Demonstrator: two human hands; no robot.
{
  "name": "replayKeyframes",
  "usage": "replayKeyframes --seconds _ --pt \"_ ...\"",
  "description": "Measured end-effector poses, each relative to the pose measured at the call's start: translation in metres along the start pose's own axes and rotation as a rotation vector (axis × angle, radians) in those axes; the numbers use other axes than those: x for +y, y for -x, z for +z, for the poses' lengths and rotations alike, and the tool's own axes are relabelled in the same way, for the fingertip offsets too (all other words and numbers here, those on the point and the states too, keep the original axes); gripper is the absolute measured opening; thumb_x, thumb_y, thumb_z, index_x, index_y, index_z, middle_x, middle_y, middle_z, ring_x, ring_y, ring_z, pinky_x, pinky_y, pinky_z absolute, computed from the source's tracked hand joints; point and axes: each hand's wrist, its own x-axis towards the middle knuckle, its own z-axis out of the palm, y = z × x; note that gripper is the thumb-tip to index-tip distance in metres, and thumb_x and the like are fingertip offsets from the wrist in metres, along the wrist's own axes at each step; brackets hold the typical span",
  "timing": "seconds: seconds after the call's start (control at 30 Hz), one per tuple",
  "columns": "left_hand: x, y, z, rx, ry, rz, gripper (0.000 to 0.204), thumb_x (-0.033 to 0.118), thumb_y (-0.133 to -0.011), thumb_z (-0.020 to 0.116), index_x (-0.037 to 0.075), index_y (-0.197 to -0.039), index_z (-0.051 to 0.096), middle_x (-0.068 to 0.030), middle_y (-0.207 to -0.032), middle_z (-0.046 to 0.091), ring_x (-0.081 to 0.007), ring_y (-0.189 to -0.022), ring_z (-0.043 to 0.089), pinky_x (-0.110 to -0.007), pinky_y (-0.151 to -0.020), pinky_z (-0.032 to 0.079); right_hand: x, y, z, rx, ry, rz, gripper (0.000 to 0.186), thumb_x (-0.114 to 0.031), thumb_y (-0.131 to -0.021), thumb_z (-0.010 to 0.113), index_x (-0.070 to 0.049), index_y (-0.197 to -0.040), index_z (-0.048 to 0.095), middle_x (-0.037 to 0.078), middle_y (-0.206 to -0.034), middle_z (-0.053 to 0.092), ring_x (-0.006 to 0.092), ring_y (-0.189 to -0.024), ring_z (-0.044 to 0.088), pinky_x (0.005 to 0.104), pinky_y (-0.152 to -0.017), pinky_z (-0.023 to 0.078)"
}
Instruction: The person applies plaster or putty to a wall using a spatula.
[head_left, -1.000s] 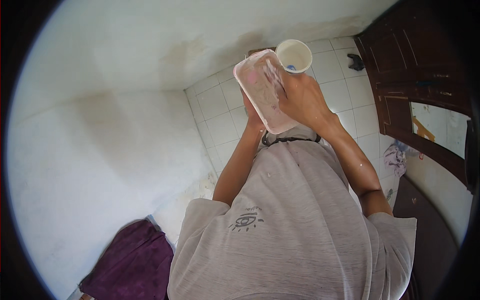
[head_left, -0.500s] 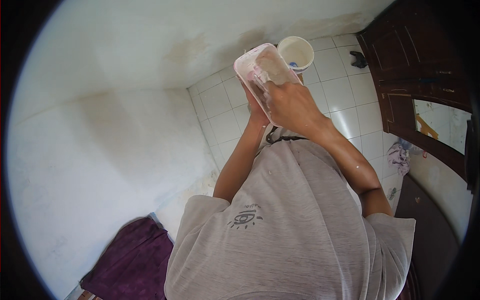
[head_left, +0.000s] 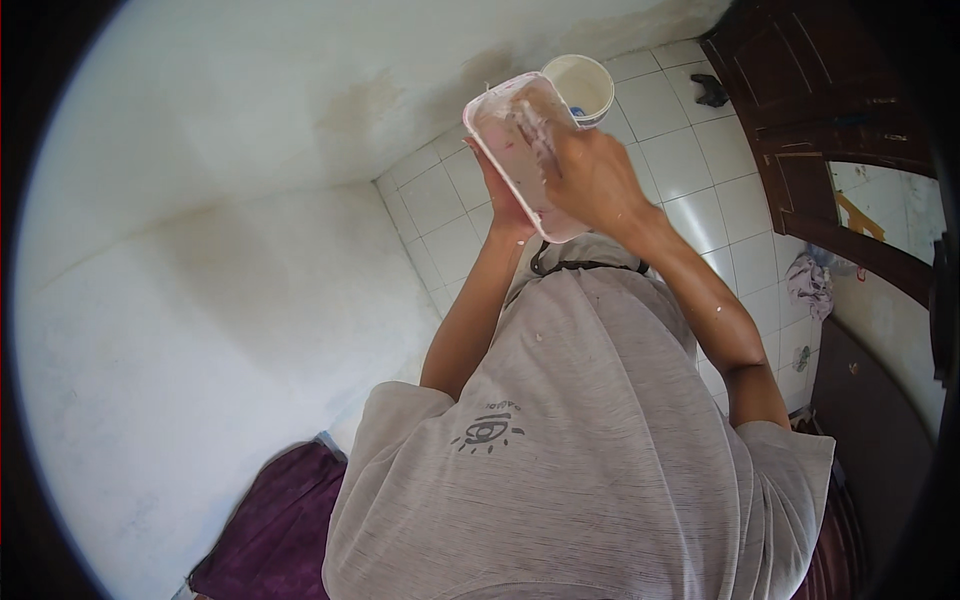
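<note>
Paste [head_left: 527, 112], pale and wet-looking, smears the inside of a pinkish tub [head_left: 508, 172] held out beyond the waist of the person's grey shirt [head_left: 590, 400]. The left hand [head_left: 503, 205] cups the tub's left side; how far its fingers wrap underneath is hidden. The right hand [head_left: 595, 175] reaches across the tub's right rim, fingers bent down inside; whether they pinch a tool or are merely coated, I can't tell. Past the tub's far end, slightly right, shows a white bucket [head_left: 590, 80], and floor tiles [head_left: 675, 165] spread below the tub.

To my eye, the weak spot is that supporting hand: a hard push from the right, or a slick wall, could tip the tub. Quick strokes near its rim might flick paste onto shirt or tiles.
</note>
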Motion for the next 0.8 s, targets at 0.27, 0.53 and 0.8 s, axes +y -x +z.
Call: replayKeyframes --seconds 0.27,0.53,0.8 --pt "0.007 0.003 0.015 0.008 -0.040 0.034 0.092 0.086 -0.089 0.030 0.021 -0.155 0.034 -0.0046 -0.152 0.043 -0.0276 -0.138 0.044 -0.048 -0.112 0.042 0.009 0.002 -0.015 0.066 0.078 0.028 0.014 -0.005 -0.077 0.063 0.005 -0.086 0.060 0.028 -0.072 0.064 0.0466 -0.067 0.065 0.0522 -0.065 0.054" --pt "0.003 0.003 0.013 -0.006 0.040 0.018 0.089 0.083 -0.092 0.030 0.019 -0.154 0.036 -0.0055 -0.150 0.046 -0.0276 -0.136 0.047 -0.046 -0.112 0.043 0.000 -0.001 -0.003 0.040 0.104 -0.062 0.018 -0.006 -0.076 0.064 0.006 -0.089 0.059 0.028 -0.069 0.064 0.0463 -0.068 0.066 0.0519 -0.065 0.054" --pt "-0.001 0.004 0.018 -0.017 0.023 0.031 0.085 0.078 -0.095 0.033 0.018 -0.154 0.035 -0.0040 -0.152 0.044 -0.0260 -0.138 0.044 -0.044 -0.115 0.040 -0.012 0.009 0.000 0.054 0.080 -0.153 0.015 -0.009 -0.081 0.063 0.003 -0.088 0.061 0.025 -0.070 0.065 0.0463 -0.065 0.065 0.0515 -0.064 0.053"
